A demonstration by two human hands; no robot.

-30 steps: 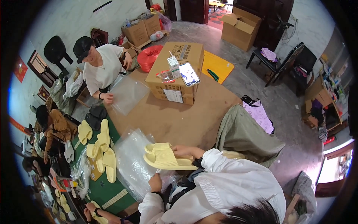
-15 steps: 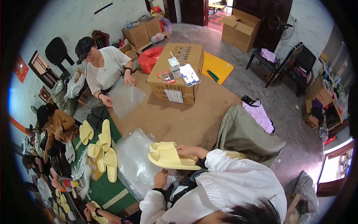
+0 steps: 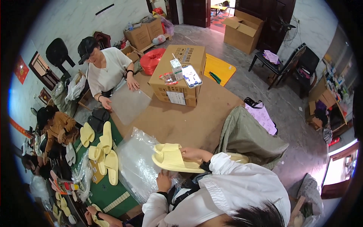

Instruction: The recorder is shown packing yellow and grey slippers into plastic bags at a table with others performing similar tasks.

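Note:
My right hand [image 3: 193,154] grips a pair of pale yellow slippers [image 3: 167,160], held on their side above the near edge of the table. Its fingers reach into the slippers and are partly hidden. Just left of and below them, my left hand [image 3: 164,182] rests on a stack of clear plastic bags [image 3: 137,160], fingers stretched out and slightly apart. The bags spread between my left hand and several more yellow slippers [image 3: 111,166] on a green surface.
A taped cardboard box [image 3: 177,68] stands on the brown tabletop [image 3: 162,125], with a phone [image 3: 192,76] and a drink carton [image 3: 176,68] on it. Across the table a co-worker [image 3: 109,72] handles a clear sheet [image 3: 132,104]. A grey-green sack [image 3: 249,140] lies at right.
My left hand's fingers have stretched out over the bags. The slippers in my right hand have shifted slightly right. Across the table, the co-worker's clear sheet has moved a little nearer.

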